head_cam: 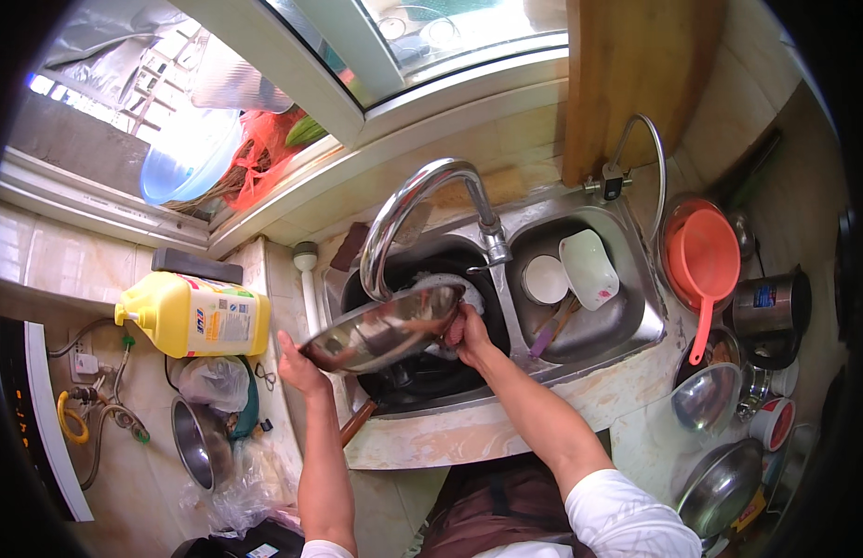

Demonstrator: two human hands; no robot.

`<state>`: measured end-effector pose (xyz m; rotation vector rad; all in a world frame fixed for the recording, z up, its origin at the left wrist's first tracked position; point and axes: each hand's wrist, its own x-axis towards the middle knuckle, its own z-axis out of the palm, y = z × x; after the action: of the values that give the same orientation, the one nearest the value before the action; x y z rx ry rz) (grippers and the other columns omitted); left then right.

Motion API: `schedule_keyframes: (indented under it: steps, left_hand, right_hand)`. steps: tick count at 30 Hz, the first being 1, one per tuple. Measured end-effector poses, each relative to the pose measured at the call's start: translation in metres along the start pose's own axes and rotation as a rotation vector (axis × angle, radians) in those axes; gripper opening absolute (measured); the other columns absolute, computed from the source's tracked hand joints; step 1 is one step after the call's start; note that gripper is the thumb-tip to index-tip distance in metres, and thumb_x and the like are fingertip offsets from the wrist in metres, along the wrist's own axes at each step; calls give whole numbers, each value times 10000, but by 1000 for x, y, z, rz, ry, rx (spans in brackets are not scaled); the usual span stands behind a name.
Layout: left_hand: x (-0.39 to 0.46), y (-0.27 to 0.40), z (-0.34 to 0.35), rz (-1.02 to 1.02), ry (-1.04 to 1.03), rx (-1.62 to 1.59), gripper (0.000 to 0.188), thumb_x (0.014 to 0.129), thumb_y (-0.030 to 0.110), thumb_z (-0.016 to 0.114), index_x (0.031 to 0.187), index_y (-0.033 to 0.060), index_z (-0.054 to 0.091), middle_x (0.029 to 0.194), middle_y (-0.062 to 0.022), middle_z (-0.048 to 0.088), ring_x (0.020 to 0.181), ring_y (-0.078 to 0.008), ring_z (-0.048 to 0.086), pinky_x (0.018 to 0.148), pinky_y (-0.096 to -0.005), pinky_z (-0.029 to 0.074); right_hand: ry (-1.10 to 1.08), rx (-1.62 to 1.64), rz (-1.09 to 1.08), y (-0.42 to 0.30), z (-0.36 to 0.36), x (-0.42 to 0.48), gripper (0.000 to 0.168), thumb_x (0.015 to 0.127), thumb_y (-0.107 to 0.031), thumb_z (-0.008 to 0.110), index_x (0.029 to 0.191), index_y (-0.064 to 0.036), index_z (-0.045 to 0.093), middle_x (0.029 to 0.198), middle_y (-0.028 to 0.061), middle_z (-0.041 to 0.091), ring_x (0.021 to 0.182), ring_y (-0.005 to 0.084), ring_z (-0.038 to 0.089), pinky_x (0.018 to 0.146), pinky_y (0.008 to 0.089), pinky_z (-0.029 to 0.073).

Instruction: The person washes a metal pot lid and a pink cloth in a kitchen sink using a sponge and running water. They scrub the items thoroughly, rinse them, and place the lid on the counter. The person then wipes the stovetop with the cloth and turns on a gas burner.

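Observation:
A shiny stainless steel basin [383, 333] is held tilted above the left sink bowl. My left hand [307, 370] grips its left rim, thumb pointing up. At the opposite rim, my right hand [475, 338] presses a reddish scrubbing cloth [455, 328] against the metal. Beneath the basin, a black wok [410, 385] fills the left sink, its wooden handle [358, 423] sticking out over the front edge. White suds [466, 291] show behind the basin. The chrome faucet [410, 195] arches over, its spout end close to the basin's far rim.
In the right sink [616, 328] lie a white round bowl [545, 279], a white rectangular dish [589, 268] and a purple-handled utensil [543, 340]. Right of it are a coral plastic ladle [709, 254] and steel pots. A yellow pump jug [194, 314] lies at left, below a window.

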<state>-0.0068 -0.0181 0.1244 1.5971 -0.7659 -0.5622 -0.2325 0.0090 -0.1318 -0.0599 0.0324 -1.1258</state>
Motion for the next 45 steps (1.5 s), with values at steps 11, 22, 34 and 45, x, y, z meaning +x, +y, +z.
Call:
schedule_keyframes:
  steps: [11, 22, 34, 45]
  left_hand:
    - [-24, -19, -43, 253, -441, -126, 551, 699, 32, 477, 1244, -19, 412, 1179, -107, 521, 1063, -266, 522, 1032, -364, 326]
    - [24, -43, -91, -669, -642, 338, 371, 704, -59, 538, 1074, -46, 572, 905, -98, 645, 752, -218, 636, 665, -346, 536]
    - [-33, -54, -50, -68, -416, 484, 389, 734, -77, 465, 1102, -48, 587, 1012, -151, 676, 962, -229, 640, 880, -321, 469]
    - [-25, -78, -38, -85, -545, 388, 458, 723, -63, 473, 1166, -5, 576, 1010, -160, 684, 969, -245, 643, 882, -333, 472]
  right_hand:
    - [494, -117, 182, -18, 24, -13, 292, 776, -125, 508, 1039, -25, 588, 1054, 151, 606, 942, 234, 615, 771, 373, 547]
    - [794, -1107, 271, -20, 28, 33, 651, 728, -274, 703, 1224, 90, 489, 1337, 121, 446, 1209, 186, 463, 867, 327, 473]
    - [844, -2374, 80, 18, -24, 36, 268, 862, -192, 540, 1109, -104, 593, 1254, 170, 561, 1125, 345, 556, 908, 434, 449]
    - [436, -1450, -661, 84, 125, 54, 380, 751, -174, 690, 1068, -21, 545, 975, 195, 615, 917, 377, 611, 782, 404, 489]
